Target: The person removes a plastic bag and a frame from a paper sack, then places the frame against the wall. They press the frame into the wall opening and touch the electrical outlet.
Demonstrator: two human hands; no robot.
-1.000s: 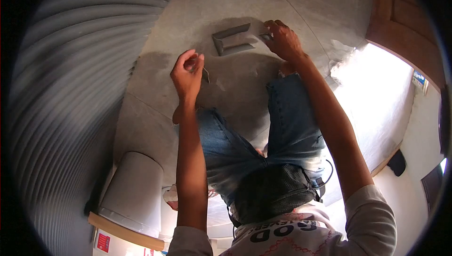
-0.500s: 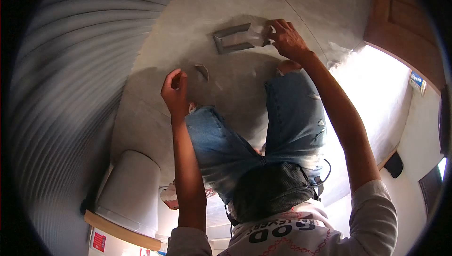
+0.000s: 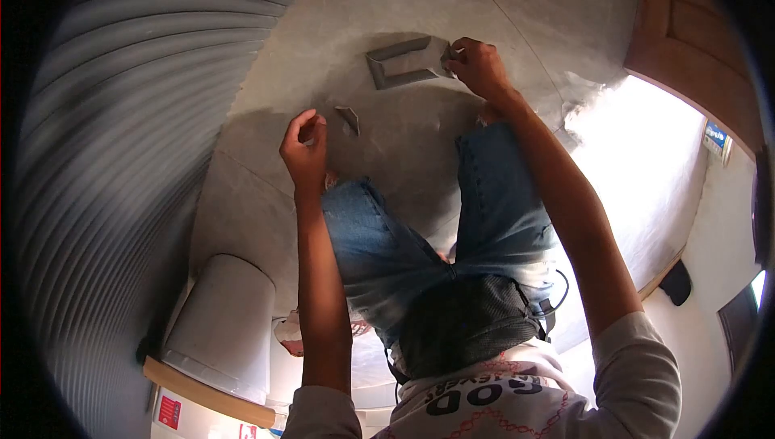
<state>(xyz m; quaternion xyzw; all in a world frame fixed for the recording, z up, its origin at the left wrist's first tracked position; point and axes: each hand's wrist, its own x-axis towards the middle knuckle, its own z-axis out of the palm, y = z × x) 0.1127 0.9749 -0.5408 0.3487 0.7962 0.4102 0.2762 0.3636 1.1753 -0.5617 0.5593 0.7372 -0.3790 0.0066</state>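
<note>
On the grey floor (image 3: 406, 138), the right hand (image 3: 479, 70) is pinching a short strip (image 3: 446, 58) at the open end of a frame (image 3: 404, 80). The left hand (image 3: 304, 148) is curling loosely, showing nothing in its grasp, beside a loose piece (image 3: 349, 120). A sideways nudge could be skewing the frame, since nothing visible is holding its sides down.

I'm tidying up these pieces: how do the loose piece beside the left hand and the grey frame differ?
The loose piece is much smaller than the grey frame. The loose piece is a short sliver, the grey frame an angular outline. No hand touches the loose piece; the right hand is at the grey frame's end. Both look grey.
</note>
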